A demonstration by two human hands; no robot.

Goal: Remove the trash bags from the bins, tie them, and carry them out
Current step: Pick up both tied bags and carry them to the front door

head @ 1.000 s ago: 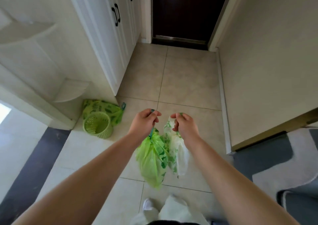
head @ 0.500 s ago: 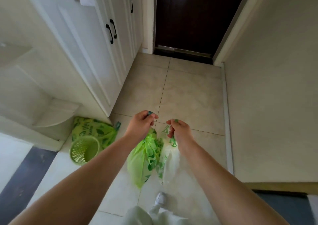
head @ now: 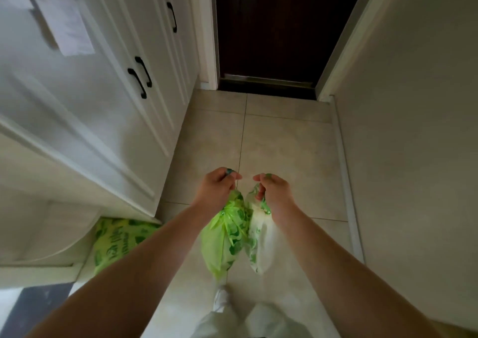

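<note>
Bags in hand, door dead ahead. Left to right: white cabinet (head: 108, 84) along the left wall, a loose green package (head: 116, 242) on the floor at its foot, not in play. Left hand (head: 216, 186) is curled closed, pinching the neck of the green bag (head: 225, 236), which hangs straight down below the fist. Right hand (head: 275, 190) likewise clenched on the neck of the white printed bag (head: 258, 239). Bags hang touching side by side, long axes vertical, clear of the tiled floor (head: 284, 136). Dark door (head: 279, 27) sits straight ahead, closed as far as I can tell. Both hands equally near and both loaded, so one must take both bags to work the door.
</note>
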